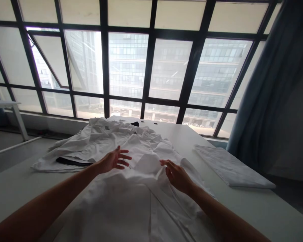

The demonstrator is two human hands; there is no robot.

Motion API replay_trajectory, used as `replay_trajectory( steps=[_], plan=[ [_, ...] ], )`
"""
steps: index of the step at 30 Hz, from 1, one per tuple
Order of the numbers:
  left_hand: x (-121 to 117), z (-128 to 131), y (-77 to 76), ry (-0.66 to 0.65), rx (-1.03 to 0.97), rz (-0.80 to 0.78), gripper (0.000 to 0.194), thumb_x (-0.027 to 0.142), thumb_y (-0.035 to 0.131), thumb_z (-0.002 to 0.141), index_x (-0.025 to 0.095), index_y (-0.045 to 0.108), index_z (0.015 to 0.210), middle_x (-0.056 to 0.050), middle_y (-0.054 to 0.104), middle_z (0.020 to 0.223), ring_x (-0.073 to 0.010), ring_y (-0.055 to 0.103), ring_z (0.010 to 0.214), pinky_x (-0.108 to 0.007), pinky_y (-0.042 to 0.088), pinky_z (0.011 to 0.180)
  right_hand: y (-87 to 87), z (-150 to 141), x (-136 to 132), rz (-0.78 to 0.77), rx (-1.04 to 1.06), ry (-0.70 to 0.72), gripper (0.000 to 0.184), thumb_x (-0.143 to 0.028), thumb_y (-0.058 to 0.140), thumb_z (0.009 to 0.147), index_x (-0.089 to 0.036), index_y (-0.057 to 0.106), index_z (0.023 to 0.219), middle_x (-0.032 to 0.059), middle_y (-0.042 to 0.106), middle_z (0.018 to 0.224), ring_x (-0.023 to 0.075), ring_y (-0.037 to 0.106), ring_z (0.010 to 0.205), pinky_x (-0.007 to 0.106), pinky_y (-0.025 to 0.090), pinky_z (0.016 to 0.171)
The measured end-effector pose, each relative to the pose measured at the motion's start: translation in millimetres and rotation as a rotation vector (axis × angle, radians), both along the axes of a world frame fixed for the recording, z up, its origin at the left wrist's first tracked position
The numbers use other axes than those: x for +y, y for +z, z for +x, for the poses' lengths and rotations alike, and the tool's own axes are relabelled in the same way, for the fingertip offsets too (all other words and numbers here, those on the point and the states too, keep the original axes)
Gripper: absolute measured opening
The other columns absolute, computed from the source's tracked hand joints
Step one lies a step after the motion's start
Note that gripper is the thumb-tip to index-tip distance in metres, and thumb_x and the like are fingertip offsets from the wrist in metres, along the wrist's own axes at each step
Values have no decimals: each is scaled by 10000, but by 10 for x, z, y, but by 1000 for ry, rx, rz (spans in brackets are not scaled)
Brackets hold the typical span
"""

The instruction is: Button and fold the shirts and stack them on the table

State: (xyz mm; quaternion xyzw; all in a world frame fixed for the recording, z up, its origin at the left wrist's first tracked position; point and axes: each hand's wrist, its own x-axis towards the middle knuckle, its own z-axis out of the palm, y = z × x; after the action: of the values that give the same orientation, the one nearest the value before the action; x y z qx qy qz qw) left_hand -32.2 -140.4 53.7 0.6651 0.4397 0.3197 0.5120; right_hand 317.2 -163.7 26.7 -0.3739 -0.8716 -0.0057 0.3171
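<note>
View: head camera, the one feed I have up, looking forward and down past the person's two bare forearms.
Left hand (113,160): open and released, fingers spread; as I read it, the palm is low over the cloth, but I cannot tell whether it touches.
Right hand (178,176): fingers loosely curled down at a raised fold; I cannot tell from here whether they pinch the cloth or only rest on it.
White garment (116,208): crumpled and spread lengthwise on the table between and under both hands, spilling over the table's left edge, with a dark strip (73,161) showing under a fold.
White table (244,198): runs away from the person, with two small black holes (135,123) near its far end.
Folded white cloth (232,164): lies flat on the table's right side, near the garment but apart from it.
Beyond: tall dark-framed window (127,67), office building (217,67) outside, blue-grey curtain (267,84) at right, small white table (5,105) at left.
</note>
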Motion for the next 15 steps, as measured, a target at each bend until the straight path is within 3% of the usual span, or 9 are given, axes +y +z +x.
replay_trajectory(
  steps=[2,4,6,8,11,15],
  plan=[
    [-110,-22,69,-51,-11,-131,968,857,187,840,146,435,1449,-206,575,1336,-281,660,1038,-342,545,793,-26,49,21,-1,47,-13,371,-162,368,940,-206,542,1264,107,693,1122,194,686,829,334,564,762],
    [-226,-16,134,-140,151,-103,960,878,385,773,182,470,1429,-168,586,1316,-280,619,1081,-325,517,827,-54,67,21,-9,76,-31,331,-213,374,960,-210,548,1242,107,689,1106,180,662,740,330,559,731],
    [-343,22,188,-242,363,-25,950,775,643,695,216,465,1443,-125,601,1274,-271,597,1082,-312,490,859,-71,56,6,-12,103,-46,302,-262,372,980,-212,561,1211,108,680,1103,163,634,680,322,554,706],
    [-438,79,227,-278,539,56,986,613,787,637,245,426,1477,-92,611,1234,-262,596,1051,-313,478,872,-70,29,-14,-4,147,-63,290,-311,368,995,-212,579,1168,108,672,1090,158,625,674,311,549,695],
    [-515,155,272,-258,639,153,828,490,759,706,280,474,1454,-69,639,1185,-247,613,977,-315,487,839,-49,1,-33,4,187,-98,315,-362,358,1007,-207,601,1134,106,671,1048,169,638,717,304,543,690],
    [-530,152,375,-325,486,161,518,468,620,839,266,633,1316,-71,682,1141,-227,629,899,-302,502,766,-44,31,-11,22,31,-106,370,-453,498,949,-195,623,1182,128,682,1117,247,647,965,401,517,861]
  ],
)
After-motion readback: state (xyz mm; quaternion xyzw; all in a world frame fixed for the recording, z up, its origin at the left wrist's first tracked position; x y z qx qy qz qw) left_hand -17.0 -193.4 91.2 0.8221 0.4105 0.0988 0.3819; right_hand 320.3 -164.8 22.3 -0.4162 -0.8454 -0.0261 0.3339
